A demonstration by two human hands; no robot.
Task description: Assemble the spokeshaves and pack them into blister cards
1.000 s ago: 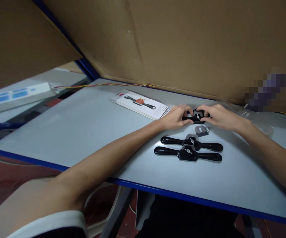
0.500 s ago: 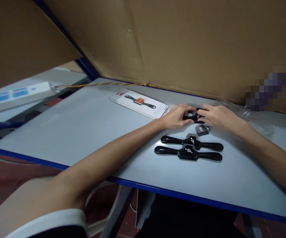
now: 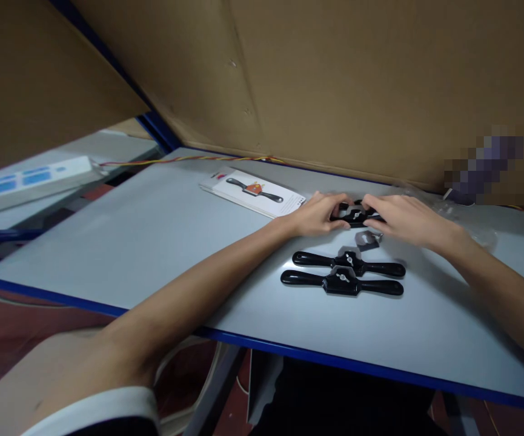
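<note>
On the grey table (image 3: 152, 242), near the cardboard wall, you held a black spokeshave (image 3: 356, 215) flat: glossy body, small metal screw at its centre. Your left hand (image 3: 320, 213) and right hand (image 3: 402, 218) were closed on its two handles, covering them.

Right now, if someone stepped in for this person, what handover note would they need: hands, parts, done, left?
Left hand and right hand: both grip a black spokeshave at the far side of the table, fingers at its centre screw.
A loose metal blade lies just in front of it.
Two spokeshaves lie side by side nearer, apparently assembled.
Packaging card lies far left.
Done: those two, apparently. Left: likely the held one and the blade.
</note>
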